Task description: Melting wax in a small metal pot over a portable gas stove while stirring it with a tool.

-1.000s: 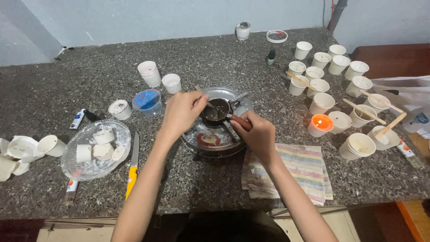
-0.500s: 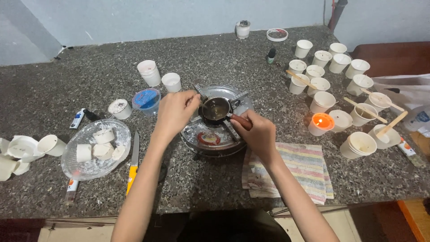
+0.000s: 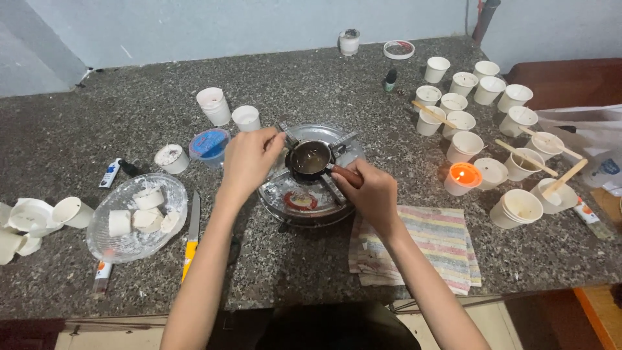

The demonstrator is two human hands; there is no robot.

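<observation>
Melting pot (image 3: 311, 159) on round burner (image 3: 304, 194), small, metal, likely hot, liquid inside, spill-prone; best held by handle. Right hand (image 3: 369, 194) clenched round handle; left hand (image 3: 249, 162) pinching thin stirrer at rim.

- A small white tube (image 3: 110, 174) with a blue label and a black cap lies on the surface at the left, beside the clear plate.
- Another white tube (image 3: 102, 275) with an orange mark lies near the front edge, left.
- A white tube (image 3: 587, 214) with orange print lies at the far right.
- A round red label (image 3: 300, 201) shows on the metal stove top.
- A white plastic bag (image 3: 602, 170) with blue print sits at the right edge.
</observation>
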